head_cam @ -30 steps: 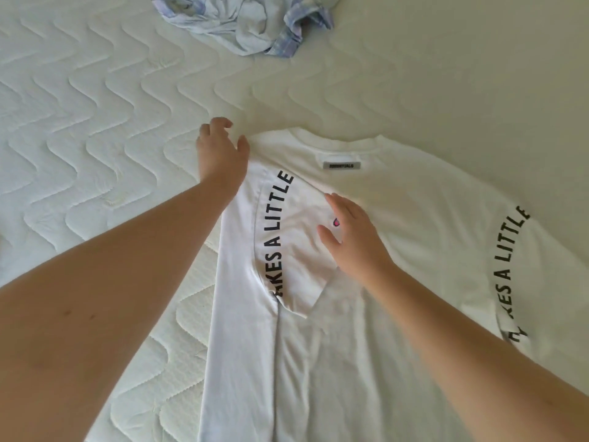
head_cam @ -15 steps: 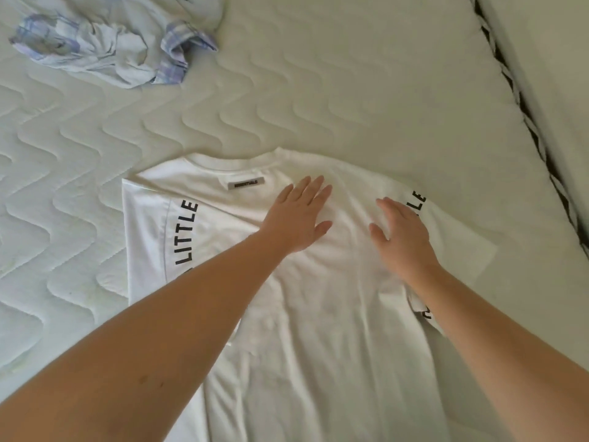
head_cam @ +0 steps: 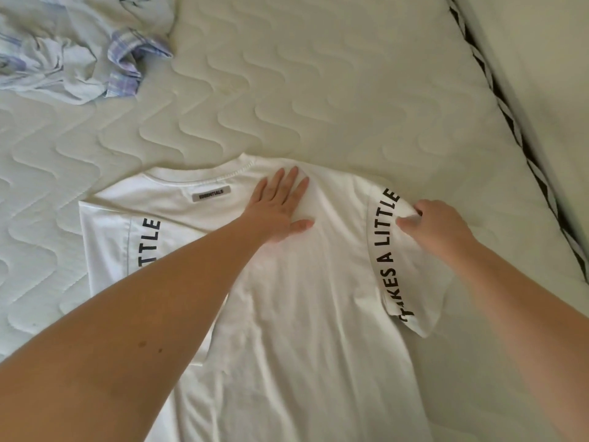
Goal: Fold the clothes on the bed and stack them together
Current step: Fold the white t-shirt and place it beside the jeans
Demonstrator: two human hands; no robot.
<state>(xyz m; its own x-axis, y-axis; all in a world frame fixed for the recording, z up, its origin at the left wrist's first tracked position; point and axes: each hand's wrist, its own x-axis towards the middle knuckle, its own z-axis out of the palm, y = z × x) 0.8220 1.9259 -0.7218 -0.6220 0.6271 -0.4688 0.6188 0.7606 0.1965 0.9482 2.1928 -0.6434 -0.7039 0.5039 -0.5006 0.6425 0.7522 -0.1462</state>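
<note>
At far left, a crumpled plaid garment (head_cam: 79, 52) in pale blue and lilac lay unfolded at the upper corner of the bed (head_cam: 318, 90), well apart from the work in hand; it was judged to be awaiting its turn. Nearer the person, a white T-shirt (head_cam: 302, 314) lay face down and flat on the quilted mattress, collar pointing away. Its left sleeve (head_cam: 108, 237) was already folded inward over the back, the printed letters "TTLE" readable beside the forearm. A grey neck label (head_cam: 211, 195) carried the word "ESSENTIALS". The left hand (head_cam: 280, 208) rested flat on the shirt just below the collar, fingers straight and spread, pressing the cloth down. Further right, the right sleeve (head_cam: 408, 266) showed the arched print "AKES A LITTLE", with the first letters creased at the hem. The right hand (head_cam: 436, 228) pinched the upper edge of this sleeve near the shoulder, its grip pressed together on the fabric and lifting it slightly. The task was judged to be at an early stage: one side fold made, the second side fold in hand, the lengthwise folds outstanding, and no stack visible. At far right ran the black-and-white piping (head_cam: 510, 122) on the mattress edge.
</note>
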